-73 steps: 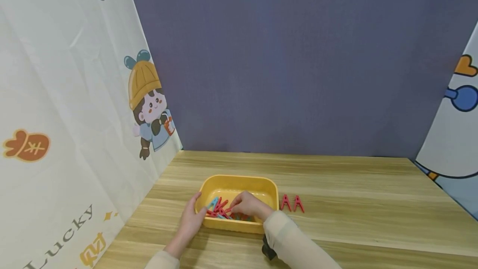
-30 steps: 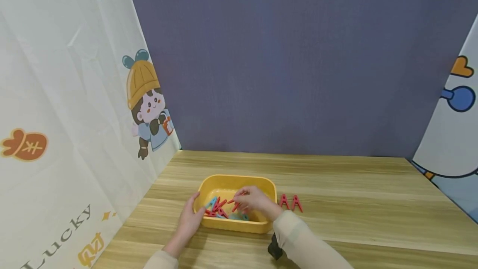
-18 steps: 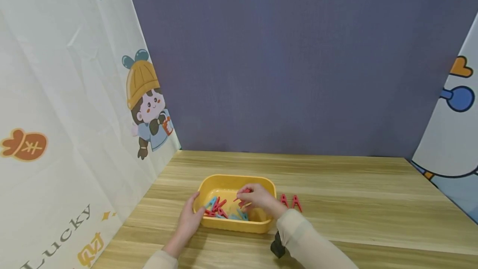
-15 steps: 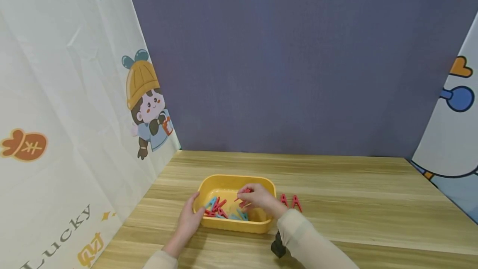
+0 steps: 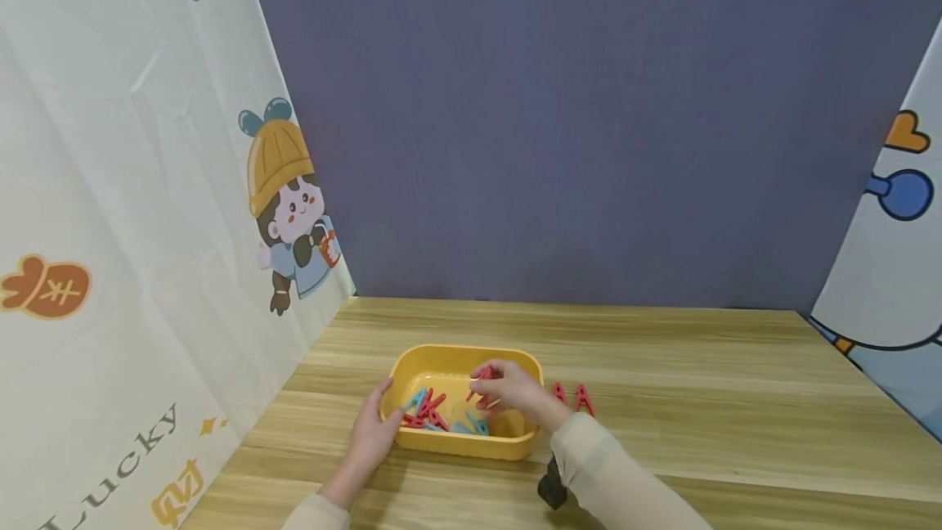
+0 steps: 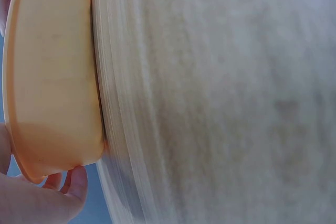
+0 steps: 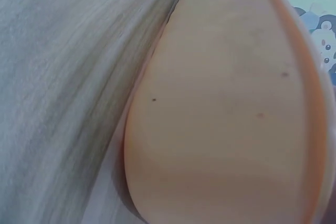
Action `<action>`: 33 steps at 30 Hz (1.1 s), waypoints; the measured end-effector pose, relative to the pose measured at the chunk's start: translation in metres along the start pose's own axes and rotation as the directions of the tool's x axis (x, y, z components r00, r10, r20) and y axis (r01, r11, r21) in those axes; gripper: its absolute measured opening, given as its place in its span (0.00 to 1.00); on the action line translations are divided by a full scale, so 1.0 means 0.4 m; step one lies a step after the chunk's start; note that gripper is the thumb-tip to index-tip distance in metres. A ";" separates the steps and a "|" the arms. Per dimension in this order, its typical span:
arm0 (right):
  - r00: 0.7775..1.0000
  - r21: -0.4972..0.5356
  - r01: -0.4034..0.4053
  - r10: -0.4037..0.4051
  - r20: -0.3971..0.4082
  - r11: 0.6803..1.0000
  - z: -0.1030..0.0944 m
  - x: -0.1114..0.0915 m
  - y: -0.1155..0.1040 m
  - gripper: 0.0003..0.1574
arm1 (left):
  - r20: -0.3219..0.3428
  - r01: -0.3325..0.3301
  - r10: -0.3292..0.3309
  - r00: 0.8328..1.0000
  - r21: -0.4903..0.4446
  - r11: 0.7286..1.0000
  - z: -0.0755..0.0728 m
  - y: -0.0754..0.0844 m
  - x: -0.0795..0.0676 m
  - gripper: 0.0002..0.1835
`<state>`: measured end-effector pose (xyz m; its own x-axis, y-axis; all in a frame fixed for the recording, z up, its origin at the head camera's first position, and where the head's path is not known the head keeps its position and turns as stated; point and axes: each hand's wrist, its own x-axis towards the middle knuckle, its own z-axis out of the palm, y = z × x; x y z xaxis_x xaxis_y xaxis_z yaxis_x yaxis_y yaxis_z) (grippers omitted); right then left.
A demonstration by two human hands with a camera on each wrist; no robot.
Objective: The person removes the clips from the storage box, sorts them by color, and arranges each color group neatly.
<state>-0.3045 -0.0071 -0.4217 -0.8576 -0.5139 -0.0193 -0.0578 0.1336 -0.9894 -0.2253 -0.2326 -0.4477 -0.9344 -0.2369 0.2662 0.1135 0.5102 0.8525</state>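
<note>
A yellow plastic basin (image 5: 464, 444) sits on the table with several red clothespins (image 5: 427, 406) and light blue clothespins (image 5: 478, 424) inside. My left hand (image 5: 374, 429) grips the basin's left end, thumb by the rim and fingers against the outer wall, as the left wrist view also shows. Over the basin's right half, my right hand (image 5: 511, 388) pinches red clothespins (image 5: 486, 374); parts of them stick out between the fingers, the rest is hidden. In the right wrist view the basin's outer wall (image 7: 220, 103) fills most of the picture.
Two red clothespins (image 5: 584, 400) lie side by side on the wooden table (image 5: 699, 399), just right of the basin; my right wrist partly covers one. A dark device (image 5: 552, 487) is under the right wrist. A dark blue panel (image 5: 574, 121) rises behind the table.
My right hand has risen from the clothespins and moved slightly right and back, with red clothespins in its fingers. Light blue ones now show where it was. The left hand stays on the basin.
</note>
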 end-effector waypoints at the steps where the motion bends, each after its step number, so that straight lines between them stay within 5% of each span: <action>1: 1.000 0.000 0.000 0.000 0.000 1.000 -0.001 -0.002 -0.002 0.21 | 0.000 0.000 0.000 1.000 -0.002 1.000 0.000 0.000 0.000 0.28; 33: 0.999 0.082 0.026 -0.024 -0.023 0.996 -0.065 -0.031 -0.011 0.27 | 0.005 0.011 -0.011 1.000 0.000 1.000 -0.001 -0.003 0.000 0.27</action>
<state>-0.3070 0.0208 -0.4135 -0.8676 -0.4972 0.0078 -0.0380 0.0506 -0.9980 -0.2251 -0.2335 -0.4485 -0.9371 -0.2383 0.2550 0.1037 0.5076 0.8553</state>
